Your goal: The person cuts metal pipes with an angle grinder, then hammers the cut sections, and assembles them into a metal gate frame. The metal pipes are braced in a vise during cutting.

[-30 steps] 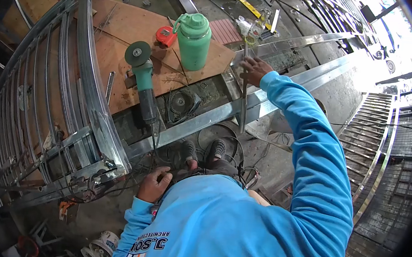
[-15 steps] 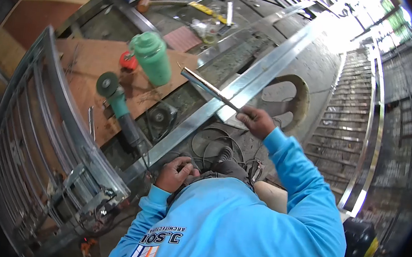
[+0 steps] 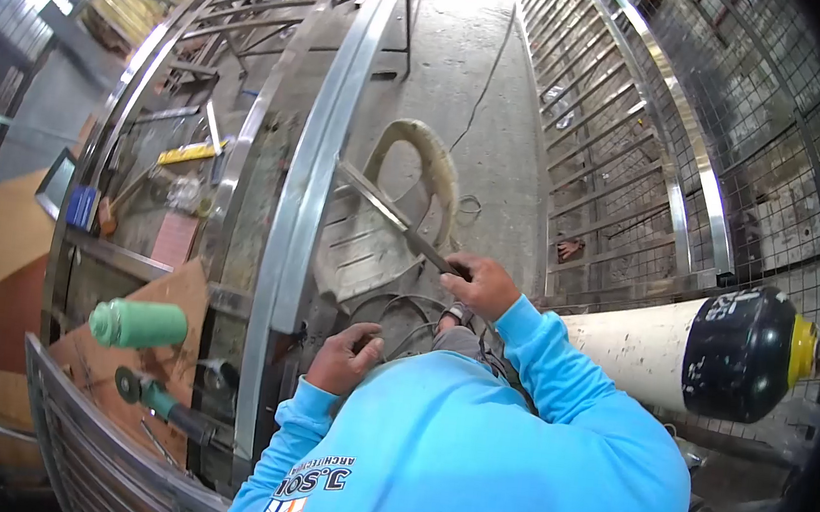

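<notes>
My right hand (image 3: 483,286) is closed around one end of a short, narrow metal bar (image 3: 385,203), shiny along most of its length and darker by my fingers. The bar slants up and left, overlapping a worn plastic chair (image 3: 420,142) in this view. Close to my body, my left hand (image 3: 344,357) has its fingers curled in, and nothing shows between them. Left of it runs a long galvanized metal profile (image 3: 312,186). An angle grinder (image 3: 164,405) lies beyond that, near a green bottle (image 3: 138,324) on a brown board (image 3: 188,293).
A large gas cylinder (image 3: 631,344) with a dark top lies to my right. Slatted metal frames (image 3: 623,129) stand along the right side. A curved metal grille (image 3: 99,453) is at lower left. A yellow level (image 3: 188,153) and a hammer (image 3: 113,210) sit at upper left.
My view has turned to the right, so the bottle and grinder now appear lower and farther left. The cylinder has come fully into view. My right hand still grips the bar.
</notes>
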`<state>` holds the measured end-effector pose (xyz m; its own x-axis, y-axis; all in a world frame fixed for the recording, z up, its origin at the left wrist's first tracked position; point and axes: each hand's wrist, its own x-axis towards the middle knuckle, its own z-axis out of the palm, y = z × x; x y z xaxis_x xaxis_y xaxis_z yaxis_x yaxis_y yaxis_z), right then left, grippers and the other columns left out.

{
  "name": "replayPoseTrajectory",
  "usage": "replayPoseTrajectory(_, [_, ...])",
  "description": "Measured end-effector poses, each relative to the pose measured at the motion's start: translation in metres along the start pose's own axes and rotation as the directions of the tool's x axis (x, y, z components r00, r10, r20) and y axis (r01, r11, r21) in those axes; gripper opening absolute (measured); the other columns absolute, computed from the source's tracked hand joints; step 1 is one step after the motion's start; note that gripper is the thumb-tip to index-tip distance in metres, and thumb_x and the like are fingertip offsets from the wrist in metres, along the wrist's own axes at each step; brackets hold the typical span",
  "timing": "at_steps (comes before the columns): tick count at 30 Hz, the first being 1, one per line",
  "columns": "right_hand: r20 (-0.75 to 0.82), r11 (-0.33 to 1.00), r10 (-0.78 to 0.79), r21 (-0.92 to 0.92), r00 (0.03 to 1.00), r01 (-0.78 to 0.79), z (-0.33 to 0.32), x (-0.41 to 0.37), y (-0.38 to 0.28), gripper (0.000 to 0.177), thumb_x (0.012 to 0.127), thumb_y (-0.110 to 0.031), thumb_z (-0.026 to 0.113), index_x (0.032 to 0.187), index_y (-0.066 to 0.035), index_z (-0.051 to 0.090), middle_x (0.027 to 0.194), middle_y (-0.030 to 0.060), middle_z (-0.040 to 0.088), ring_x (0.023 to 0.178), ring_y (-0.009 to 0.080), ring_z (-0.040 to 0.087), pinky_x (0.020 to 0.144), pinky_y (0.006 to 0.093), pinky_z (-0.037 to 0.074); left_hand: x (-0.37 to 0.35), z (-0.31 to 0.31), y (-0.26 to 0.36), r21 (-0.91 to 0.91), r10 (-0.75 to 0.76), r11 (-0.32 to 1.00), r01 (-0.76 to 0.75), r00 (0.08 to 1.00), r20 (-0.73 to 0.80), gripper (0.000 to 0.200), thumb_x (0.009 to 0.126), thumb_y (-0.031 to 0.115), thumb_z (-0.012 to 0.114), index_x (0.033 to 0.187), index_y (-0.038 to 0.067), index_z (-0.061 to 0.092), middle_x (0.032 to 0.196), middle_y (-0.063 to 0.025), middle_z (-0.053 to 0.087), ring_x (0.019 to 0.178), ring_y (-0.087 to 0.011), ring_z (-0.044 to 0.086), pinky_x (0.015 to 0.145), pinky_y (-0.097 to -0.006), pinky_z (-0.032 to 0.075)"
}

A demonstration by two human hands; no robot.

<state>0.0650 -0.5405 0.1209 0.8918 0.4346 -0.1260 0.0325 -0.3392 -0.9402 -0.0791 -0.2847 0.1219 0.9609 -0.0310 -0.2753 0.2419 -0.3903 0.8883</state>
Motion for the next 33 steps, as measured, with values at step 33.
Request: replayPoseTrajectory(33, [-0.634,0.958,0.073,-0.170,0.770,-0.231,-0.388,0.199,0.166,0.035,0.091,-0.032,0.073,0.112,-0.005,0.067,0.086,0.0106,0.068,0.080,0.0158,0.061,0.073,0.0333,0.050,0.681,0.198,0.338,-0.033,0.479,0.878,-0.478,0.876,0.058,0.033,0.091,0.027,0.070,0.097,-0.005,0.071,0.077,-0.0038,0.065,0.071,-0.0104,0.058,0.065,-0.0255,0.048])
